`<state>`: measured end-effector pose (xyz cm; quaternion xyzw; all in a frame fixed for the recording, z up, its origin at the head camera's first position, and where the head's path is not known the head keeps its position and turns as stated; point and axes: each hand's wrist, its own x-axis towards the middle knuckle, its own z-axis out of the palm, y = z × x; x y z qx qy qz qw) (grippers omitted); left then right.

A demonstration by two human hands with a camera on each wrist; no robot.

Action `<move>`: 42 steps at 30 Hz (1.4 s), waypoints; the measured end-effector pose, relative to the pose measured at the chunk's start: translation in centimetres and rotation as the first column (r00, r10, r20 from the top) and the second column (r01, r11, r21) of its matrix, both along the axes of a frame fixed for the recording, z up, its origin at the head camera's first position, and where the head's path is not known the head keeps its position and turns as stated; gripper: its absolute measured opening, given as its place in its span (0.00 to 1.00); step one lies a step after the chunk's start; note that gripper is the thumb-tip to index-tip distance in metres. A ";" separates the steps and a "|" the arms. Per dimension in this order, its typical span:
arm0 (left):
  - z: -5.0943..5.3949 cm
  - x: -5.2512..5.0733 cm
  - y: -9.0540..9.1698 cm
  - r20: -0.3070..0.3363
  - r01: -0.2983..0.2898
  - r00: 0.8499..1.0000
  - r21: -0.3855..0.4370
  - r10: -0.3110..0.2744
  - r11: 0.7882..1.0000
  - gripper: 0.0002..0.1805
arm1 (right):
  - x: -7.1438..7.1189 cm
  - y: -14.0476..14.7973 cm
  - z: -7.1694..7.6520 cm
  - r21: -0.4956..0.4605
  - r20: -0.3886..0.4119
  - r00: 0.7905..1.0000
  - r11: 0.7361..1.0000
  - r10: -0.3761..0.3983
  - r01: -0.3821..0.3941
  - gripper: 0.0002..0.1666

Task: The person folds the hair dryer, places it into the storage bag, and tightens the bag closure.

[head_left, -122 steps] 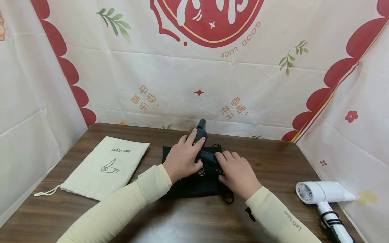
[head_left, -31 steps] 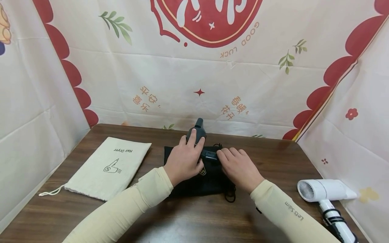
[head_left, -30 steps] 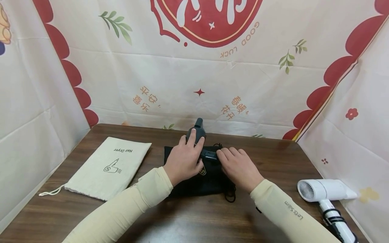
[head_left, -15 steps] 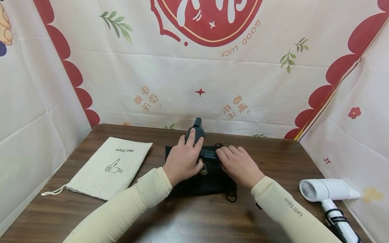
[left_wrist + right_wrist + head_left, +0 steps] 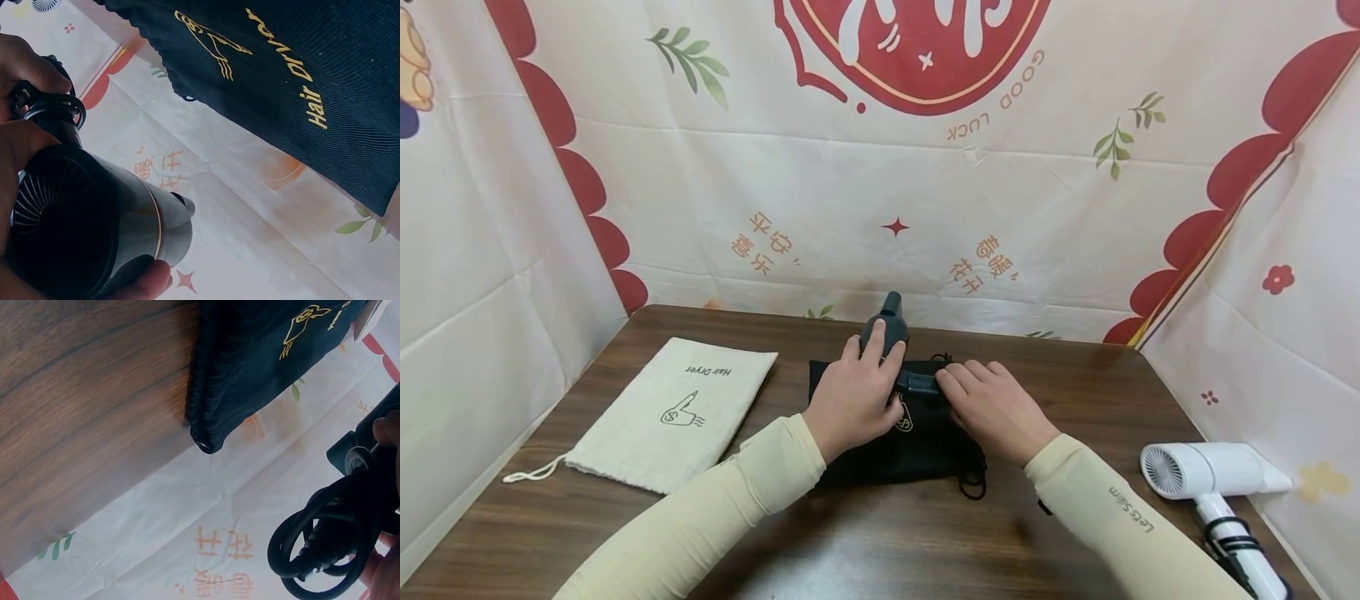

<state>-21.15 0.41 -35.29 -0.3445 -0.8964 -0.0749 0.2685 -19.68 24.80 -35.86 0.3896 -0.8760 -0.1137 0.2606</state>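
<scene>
I seem to be steadying the dryer [image 5: 894, 326] over the bag [image 5: 880, 457], left hand [image 5: 857, 397] clamped round its barrel [image 5: 134, 206], right hand [image 5: 997, 410] round its handle [image 5: 919, 383]; turning it likely needs both.

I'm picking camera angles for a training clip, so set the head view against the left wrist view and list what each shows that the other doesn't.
Only the head view: the cream drawstring bag, the red round emblem and both beige sleeves.

Only the left wrist view: the slotted intake grille of the dark hair dryer and the gold "Hair Dryer" lettering on the black bag.

Both: that dryer, that bag, the left hand, the right hand and the printed backdrop.
</scene>
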 end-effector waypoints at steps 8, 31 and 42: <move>0.2 0.0 -0.3 -0.002 0.022 1.000 0.002 -0.022 1.000 0.34 | 0.0 0.1 0.3 0.009 -0.002 1.000 1.000 0.021 -0.021 0.26; 0.3 0.3 -0.6 -0.023 0.036 0.999 -0.023 -0.037 0.999 0.34 | -0.9 0.7 0.6 0.073 -0.018 0.995 0.993 0.094 -0.093 0.28; -0.5 1.2 -0.4 0.010 0.103 0.995 -0.091 -0.103 0.991 0.36 | -1.1 1.6 0.1 0.165 -0.005 0.986 0.972 0.168 -0.165 0.29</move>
